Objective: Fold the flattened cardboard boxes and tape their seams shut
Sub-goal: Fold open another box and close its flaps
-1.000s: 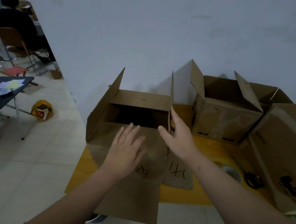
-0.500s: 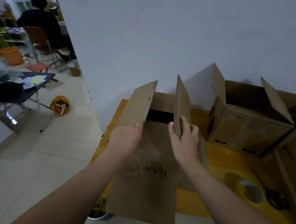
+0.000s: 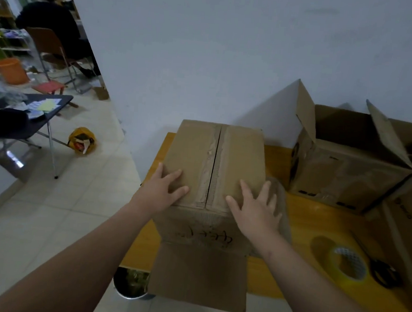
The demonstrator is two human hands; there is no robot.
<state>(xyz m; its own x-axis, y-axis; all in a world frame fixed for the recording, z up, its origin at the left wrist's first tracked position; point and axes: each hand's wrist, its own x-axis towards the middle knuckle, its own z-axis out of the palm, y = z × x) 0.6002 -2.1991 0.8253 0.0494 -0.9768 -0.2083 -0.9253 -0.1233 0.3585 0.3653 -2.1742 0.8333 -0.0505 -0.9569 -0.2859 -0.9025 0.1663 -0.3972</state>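
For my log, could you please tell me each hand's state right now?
Left hand: open, pressing on the left flap.
Right hand: open, pressing on the right flap.

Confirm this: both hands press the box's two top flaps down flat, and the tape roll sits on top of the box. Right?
No. The head view shows the tape roll lying on the yellow table, right of the box, not on top of it. The left hand and right hand do press the top flaps flat.

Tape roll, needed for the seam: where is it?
Head view, lower right: the tape roll lies on the yellow table, between the right hand and the black scissors.
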